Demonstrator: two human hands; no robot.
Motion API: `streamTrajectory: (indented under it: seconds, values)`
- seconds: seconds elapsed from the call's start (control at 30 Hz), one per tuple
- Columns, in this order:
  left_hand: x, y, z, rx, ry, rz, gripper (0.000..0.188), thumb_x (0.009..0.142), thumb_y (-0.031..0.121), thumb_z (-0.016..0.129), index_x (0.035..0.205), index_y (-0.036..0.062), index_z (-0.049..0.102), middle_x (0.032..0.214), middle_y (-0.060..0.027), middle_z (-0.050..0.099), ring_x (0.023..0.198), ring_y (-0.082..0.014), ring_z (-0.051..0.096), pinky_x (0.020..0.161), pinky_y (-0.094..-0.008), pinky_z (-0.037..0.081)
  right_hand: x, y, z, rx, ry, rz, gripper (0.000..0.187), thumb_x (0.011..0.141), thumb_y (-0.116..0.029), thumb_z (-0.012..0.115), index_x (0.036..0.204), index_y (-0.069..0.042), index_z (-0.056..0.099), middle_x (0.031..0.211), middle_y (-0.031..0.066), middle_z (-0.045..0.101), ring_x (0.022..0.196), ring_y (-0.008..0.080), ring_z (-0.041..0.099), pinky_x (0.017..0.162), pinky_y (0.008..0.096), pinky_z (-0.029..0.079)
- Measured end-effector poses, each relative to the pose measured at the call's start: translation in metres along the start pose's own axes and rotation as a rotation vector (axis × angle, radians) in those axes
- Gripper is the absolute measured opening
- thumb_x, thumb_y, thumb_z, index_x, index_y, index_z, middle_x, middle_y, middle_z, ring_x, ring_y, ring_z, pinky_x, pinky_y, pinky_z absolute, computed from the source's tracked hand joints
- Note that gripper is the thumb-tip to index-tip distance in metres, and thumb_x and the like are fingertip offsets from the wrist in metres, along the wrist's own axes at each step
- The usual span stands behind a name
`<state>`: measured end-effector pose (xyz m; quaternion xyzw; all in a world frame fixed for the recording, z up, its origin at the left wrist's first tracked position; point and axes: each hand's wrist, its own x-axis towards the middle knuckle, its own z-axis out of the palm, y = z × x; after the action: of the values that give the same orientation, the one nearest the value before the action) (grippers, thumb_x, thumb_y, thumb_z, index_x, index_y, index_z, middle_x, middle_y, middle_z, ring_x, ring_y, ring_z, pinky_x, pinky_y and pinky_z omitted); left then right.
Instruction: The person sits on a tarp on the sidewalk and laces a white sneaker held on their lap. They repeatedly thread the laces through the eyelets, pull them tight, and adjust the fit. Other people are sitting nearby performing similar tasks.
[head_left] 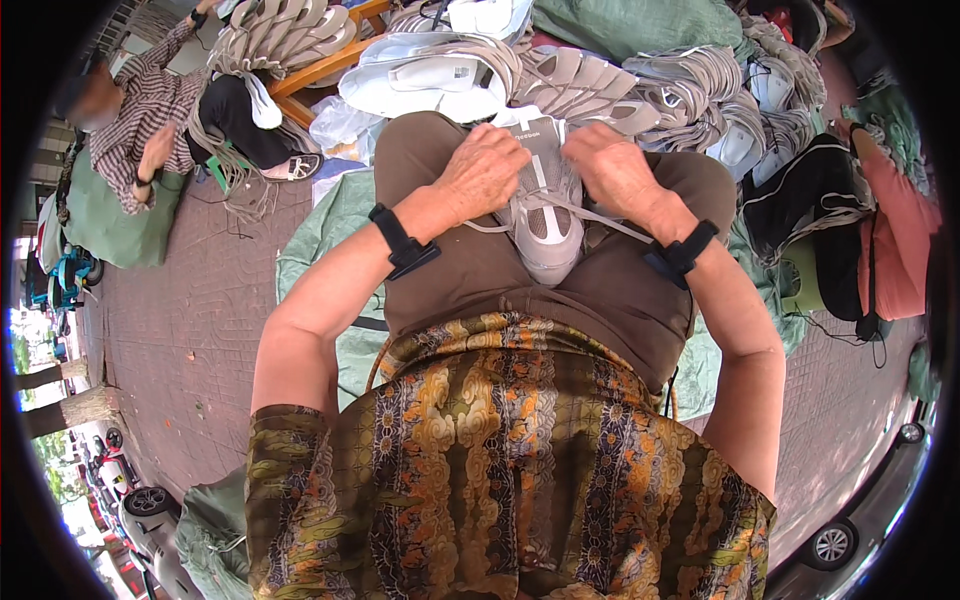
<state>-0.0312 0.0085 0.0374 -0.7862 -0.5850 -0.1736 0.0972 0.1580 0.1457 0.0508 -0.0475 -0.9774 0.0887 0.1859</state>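
Well, the left hand (485, 168) and right hand (612, 170) curl beside a grey-and-white, round-toed mesh shoe (548, 240), their grip unclear.

Bright daylight falls on the brick pavement (200, 330); shadows are soft, the far left edge washes out, and fisheye distortion curves the grey car (882, 500) near the black rim.

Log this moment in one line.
Left hand: at left side of grey shoe | Right hand: at right side | Shoe: between thighs | Laces: out both sides
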Motion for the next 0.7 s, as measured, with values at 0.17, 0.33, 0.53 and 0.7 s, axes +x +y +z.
streamTrajectory:
  seconds: [0.17, 0.33, 0.53, 0.7]
  values:
    - [0.005, -0.007, 0.015, 0.021, -0.256, 0.026, 0.031, 0.066, 0.029, 0.068, 0.082, 0.0032, 0.066, 0.087, -0.0104, 0.06, 0.095, -0.025, 0.052, 0.088, -0.0362, 0.039, 0.018, 0.006, 0.01, -0.21, -0.231, -0.285, 0.017, 0.072, -0.009, 0.061, 0.088, -0.007, 0.061, 0.094, 0.0041, 0.054, 0.1, 0.0219, 0.051, 0.094, 0.0409, 0.037]
    - [0.013, -0.005, 0.005, -0.054, -0.506, 0.022, 0.029, 0.066, 0.029, 0.072, 0.079, 0.0038, 0.068, 0.084, -0.0101, 0.062, 0.093, -0.0268, 0.056, 0.085, -0.0379, 0.041, 0.03, 0.011, 0.008, -0.189, -0.453, -0.351, 0.023, 0.067, -0.018, 0.069, 0.087, -0.007, 0.062, 0.092, 0.0059, 0.053, 0.099, 0.0235, 0.052, 0.091, 0.036, 0.04]
    - [0.017, -0.01, 0.001, -0.164, -0.583, 0.083, 0.013, 0.068, 0.011, 0.065, 0.075, 0.0002, 0.064, 0.073, -0.018, 0.061, 0.074, -0.035, 0.059, 0.065, -0.0427, 0.048, 0.027, 0.022, 0.025, -0.175, -0.528, -0.39, 0.025, 0.064, -0.016, 0.072, 0.083, -0.003, 0.062, 0.087, 0.0092, 0.06, 0.092, 0.0281, 0.057, 0.081, 0.0364, 0.046]
    - [0.001, -0.012, 0.008, -0.101, -0.485, 0.112, 0.021, 0.068, 0.022, 0.073, 0.075, 0.0028, 0.066, 0.08, -0.0097, 0.063, 0.085, -0.0262, 0.059, 0.082, -0.0375, 0.042, 0.027, 0.018, 0.024, -0.155, -0.557, -0.409, 0.017, 0.067, -0.012, 0.066, 0.08, -0.002, 0.061, 0.083, 0.0106, 0.061, 0.088, 0.0283, 0.059, 0.078, 0.036, 0.048]
